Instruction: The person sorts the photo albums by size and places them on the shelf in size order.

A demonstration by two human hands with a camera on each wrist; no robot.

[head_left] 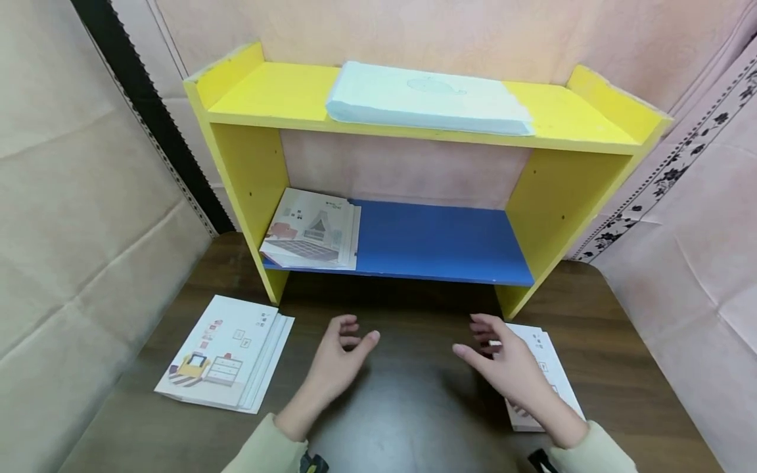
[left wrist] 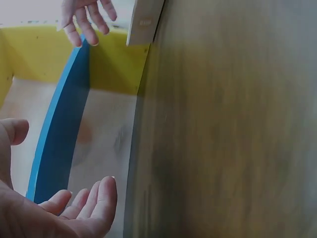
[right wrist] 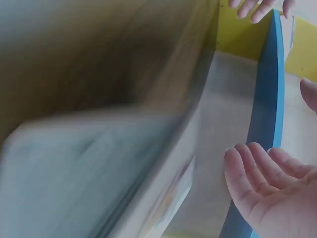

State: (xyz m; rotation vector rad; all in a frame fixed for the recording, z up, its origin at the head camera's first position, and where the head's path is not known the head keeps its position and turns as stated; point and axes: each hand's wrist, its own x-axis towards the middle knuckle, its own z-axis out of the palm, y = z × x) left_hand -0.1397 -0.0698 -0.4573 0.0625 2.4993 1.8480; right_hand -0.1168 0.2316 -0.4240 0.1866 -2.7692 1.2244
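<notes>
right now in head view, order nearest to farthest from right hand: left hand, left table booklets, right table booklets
1. Right table booklets, partly behind right hand
2. Left hand, to its left
3. Left table booklets, farther left

Left grip (head_left: 338, 360) and right grip (head_left: 507, 362) face each other, loosely curled.

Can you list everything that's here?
Table: 1, brown, underneath
Shelf unit: 1, yellow, on table
Board: 1, blue, inside shelf unit
Flat pack: 1, pale blue, shelf top
Shelved booklets: 1 stack, whitish, board's left end
Left booklets: 1 stack, whitish, table's left
Right booklets: 1 stack, whitish, table's right
Cloth: count unclear, pale, back and sides
Strips: 2, black and patterned, along cloth
Sleeves: 2, pale green, bottom edge
Wristbands: 2, dark, by cuffs
Left grip: 1 hand, bare, before shelf
Right grip: 1 hand, bare, near right booklets
</notes>
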